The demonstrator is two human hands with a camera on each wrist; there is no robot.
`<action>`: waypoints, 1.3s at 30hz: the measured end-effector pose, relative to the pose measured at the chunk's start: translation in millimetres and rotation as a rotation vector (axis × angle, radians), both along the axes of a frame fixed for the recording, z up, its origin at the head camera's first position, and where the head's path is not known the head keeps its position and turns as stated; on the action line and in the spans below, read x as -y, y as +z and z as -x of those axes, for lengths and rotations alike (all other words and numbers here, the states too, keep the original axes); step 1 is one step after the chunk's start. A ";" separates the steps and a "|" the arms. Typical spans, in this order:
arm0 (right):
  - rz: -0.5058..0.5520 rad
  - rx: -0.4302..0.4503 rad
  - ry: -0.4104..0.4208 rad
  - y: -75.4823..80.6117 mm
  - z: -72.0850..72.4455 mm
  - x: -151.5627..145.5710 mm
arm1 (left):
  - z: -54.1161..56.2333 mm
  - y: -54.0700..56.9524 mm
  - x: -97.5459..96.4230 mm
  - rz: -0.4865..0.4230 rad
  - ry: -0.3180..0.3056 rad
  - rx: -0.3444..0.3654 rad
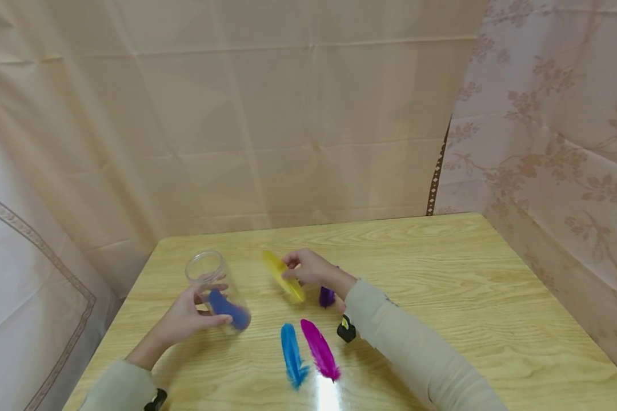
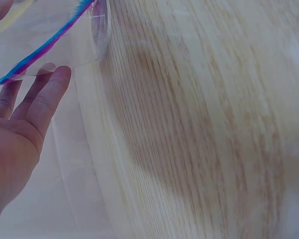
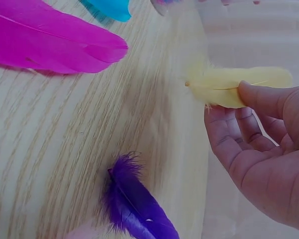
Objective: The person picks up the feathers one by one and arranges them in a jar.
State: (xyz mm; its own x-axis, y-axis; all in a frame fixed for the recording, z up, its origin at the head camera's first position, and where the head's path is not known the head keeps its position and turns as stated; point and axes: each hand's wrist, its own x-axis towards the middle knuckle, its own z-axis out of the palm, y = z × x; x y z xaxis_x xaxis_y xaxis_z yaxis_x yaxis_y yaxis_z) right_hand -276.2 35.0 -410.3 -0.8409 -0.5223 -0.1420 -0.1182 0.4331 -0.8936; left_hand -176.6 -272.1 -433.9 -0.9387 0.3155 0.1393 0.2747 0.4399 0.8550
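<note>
My left hand (image 1: pixel 187 317) grips a clear jar (image 1: pixel 235 292) from the near side, and the jar leans with its open mouth away from me. Inside it lies a blue-and-purple feather bundle (image 2: pixel 40 52); how many feathers it has I cannot tell. Between thumb and fingers, my right hand (image 1: pixel 308 268) pinches a yellow feather (image 3: pixel 219 89) above the table, to the right of the jar. A purple feather (image 1: pixel 327 297) lies below my right wrist. Closer to me, a blue feather (image 1: pixel 291 354) and a magenta feather (image 1: pixel 319 349) lie side by side.
The wood-grain table (image 1: pixel 468 297) spreads out to the right. A beige cloth (image 1: pixel 288 142) hangs behind it, and a flowered cloth (image 1: pixel 555 142) hangs on the right. Something pale pink (image 3: pixel 84 231) shows partly near the purple feather.
</note>
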 end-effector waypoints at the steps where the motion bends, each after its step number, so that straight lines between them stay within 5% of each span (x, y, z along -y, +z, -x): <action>1: 0.008 0.002 0.002 0.2 0.2 0.2 | 0.0 0.2 -0.2 0.000 0.001 0.000; 39: 0.177 0.024 0.005 17.2 -0.9 11.0 | 0.9 1.1 -0.5 -0.036 -0.023 -0.018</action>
State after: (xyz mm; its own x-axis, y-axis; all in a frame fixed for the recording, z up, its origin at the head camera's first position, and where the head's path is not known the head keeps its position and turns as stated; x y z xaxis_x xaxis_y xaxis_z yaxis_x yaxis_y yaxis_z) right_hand -275.2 24.1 -393.1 -0.8358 -0.5448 -0.0677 -0.0975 0.2687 -0.9583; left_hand -177.5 -271.6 -432.7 -0.9284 0.3316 0.1676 0.2999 0.4024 0.8649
